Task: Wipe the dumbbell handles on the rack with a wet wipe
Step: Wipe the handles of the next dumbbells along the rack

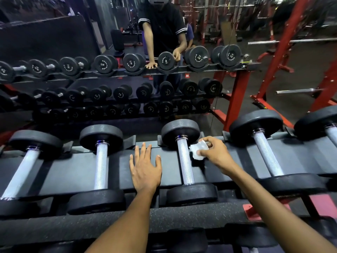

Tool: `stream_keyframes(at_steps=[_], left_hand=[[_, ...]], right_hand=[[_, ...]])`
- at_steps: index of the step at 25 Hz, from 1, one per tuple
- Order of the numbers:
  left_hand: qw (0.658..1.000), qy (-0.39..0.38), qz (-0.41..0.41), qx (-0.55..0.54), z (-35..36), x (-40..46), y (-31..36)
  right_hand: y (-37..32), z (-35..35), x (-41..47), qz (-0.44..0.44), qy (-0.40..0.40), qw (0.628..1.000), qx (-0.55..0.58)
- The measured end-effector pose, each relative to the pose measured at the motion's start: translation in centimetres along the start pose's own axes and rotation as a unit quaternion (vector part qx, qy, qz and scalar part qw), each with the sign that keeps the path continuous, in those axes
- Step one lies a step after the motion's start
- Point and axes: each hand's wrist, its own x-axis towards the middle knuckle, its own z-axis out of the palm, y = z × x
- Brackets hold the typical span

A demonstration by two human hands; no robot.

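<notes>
Beside knurled steel handle (185, 161); crumpled white wipe (198, 151)

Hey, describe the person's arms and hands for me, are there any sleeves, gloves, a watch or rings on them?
Both forearms are bare from the frame's lower edge up to the fingers: no sleeves show in the direct view. The left hand and the right hand wear no gloves, and no watch, bracelet or ring is visible. The mirror behind the rack reflects a short black sleeve with white stripes at its cuff.
</notes>
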Motion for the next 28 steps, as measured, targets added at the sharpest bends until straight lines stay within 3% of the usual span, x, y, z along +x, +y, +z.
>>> stream_keyframes(at_steps=[4,6,8,10,11,14,18,22,26,28], left_hand=[[1.0,0.001,-0.001,0.002,0.0,-0.1,0.0],[1.0,-0.001,-0.001,0.003,0.0,0.0,0.0],[1.0,0.0,0.0,0.003,0.0,0.0,0.0],[1.0,-0.001,-0.001,0.0,0.0,-0.1,0.1],[1.0,-0.001,-0.002,0.0,0.1,-0.1,0.1],[1.0,0.002,-0.001,0.001,0.1,0.2,0.0],[1.0,-0.002,-0.004,0.0,0.1,-0.1,0.0],[1.0,-0.002,-0.002,0.006,0.1,0.1,0.1],[1.0,-0.003,-0.006,0.006,-0.1,-0.1,0.1],[1.0,0.001,-0.003,0.005,0.0,-0.1,0.1]], right_hand=[[-0.6,0.0,0.3,0.057,0.058,0.992,-0.093],[-1.0,1.0,0.4,0.08,0.05,0.99,-0.104],[-2.3,1.7,0.9,0.133,-0.034,0.988,0.071],[-3.6,1.5,1.2,0.197,-0.085,0.941,0.261],[-3.6,1.5,1.5,0.206,-0.085,0.929,0.295],[-4.0,2.9,0.7,0.188,-0.069,0.959,0.2],[-5.4,2.7,0.3,0.229,-0.118,0.933,0.252],[-7.2,3.0,1.0,0.17,-0.164,0.951,0.197],[-6.0,4.1,1.8,0.266,-0.216,0.917,0.203],[-5.5,3.8,1.7,0.268,-0.21,0.909,0.239]])
